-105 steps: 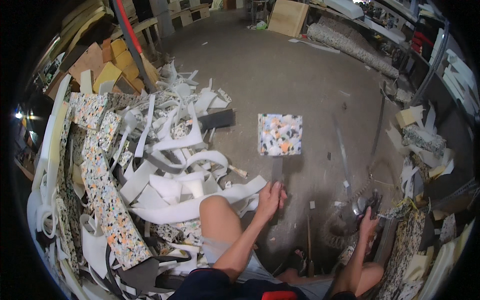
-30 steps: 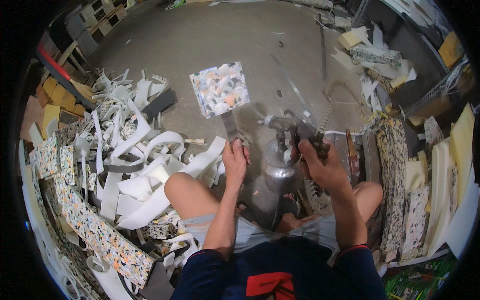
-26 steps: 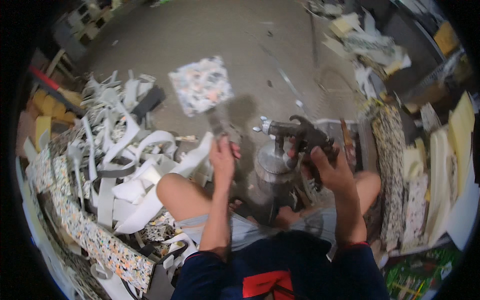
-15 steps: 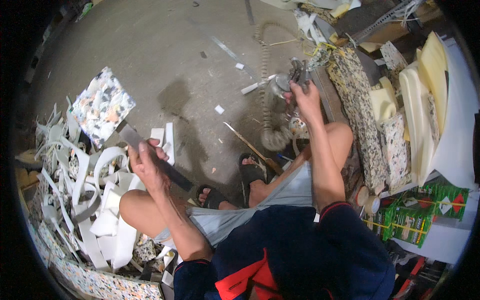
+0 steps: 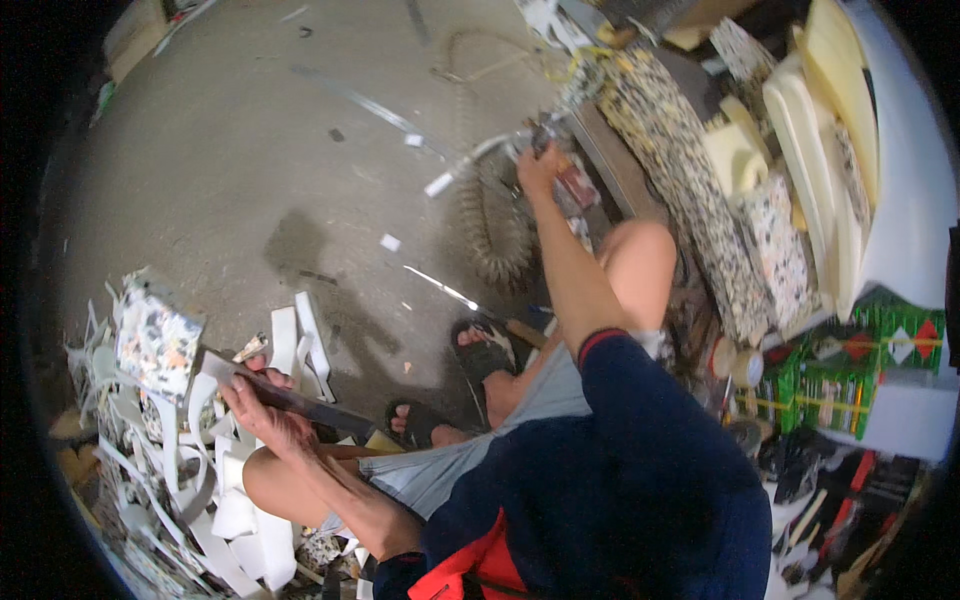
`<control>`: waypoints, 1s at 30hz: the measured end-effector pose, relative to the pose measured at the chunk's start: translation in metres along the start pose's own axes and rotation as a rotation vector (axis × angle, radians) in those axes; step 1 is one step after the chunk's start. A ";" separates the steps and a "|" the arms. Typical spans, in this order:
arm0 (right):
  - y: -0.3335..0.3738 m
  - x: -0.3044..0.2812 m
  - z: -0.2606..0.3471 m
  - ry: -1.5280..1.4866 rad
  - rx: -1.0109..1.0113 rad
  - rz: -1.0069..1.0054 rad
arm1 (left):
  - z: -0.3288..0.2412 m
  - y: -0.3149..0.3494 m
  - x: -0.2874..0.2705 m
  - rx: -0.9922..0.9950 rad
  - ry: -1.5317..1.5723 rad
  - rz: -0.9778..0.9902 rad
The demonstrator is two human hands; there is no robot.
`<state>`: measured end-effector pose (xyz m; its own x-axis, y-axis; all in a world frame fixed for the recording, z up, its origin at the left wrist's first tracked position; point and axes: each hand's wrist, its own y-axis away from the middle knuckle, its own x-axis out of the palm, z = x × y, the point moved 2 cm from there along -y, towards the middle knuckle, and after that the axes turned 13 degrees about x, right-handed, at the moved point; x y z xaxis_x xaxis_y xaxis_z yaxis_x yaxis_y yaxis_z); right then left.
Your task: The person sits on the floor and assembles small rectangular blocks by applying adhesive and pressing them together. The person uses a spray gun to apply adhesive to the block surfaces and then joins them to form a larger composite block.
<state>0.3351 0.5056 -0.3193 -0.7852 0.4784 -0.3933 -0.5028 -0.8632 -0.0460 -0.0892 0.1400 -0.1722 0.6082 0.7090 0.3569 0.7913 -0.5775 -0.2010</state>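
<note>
I count two grips of mine, the left grip (image 5: 265, 405) and the right grip (image 5: 541, 172). There is one speckled square (image 5: 155, 335), one dark strip (image 5: 325, 412), one coiled hose (image 5: 506, 265) and one thin-bladed tool (image 5: 458, 298). Of small white squares (image 5: 390, 242) I see two, of dark sandals (image 5: 484, 356) also two. The white scraps (image 5: 235, 515) are too many for me to count exactly.

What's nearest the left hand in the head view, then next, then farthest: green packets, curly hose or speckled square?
1. Speckled square: just left of the left hand.
2. Curly hose: ahead, to the right.
3. Green packets: way over on the right.
</note>
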 end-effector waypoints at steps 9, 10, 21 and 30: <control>-0.003 -0.060 0.005 0.538 0.140 0.573 | -0.012 -0.001 0.022 0.007 0.123 0.041; -0.017 -0.073 0.004 0.694 0.178 0.638 | -0.012 -0.003 0.022 -0.008 0.127 0.031; 0.055 -0.108 -0.113 1.701 -0.193 0.601 | -0.012 -0.004 0.012 -0.004 0.303 0.014; 0.068 -0.152 0.102 0.960 -0.244 1.058 | -0.026 0.011 0.056 -0.111 0.213 -0.003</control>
<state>0.3832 0.3912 -0.1691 -0.1533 -0.5946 -0.7892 0.2979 -0.7893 0.5369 -0.0484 0.1627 -0.1307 0.5696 0.6163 0.5438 0.7739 -0.6250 -0.1022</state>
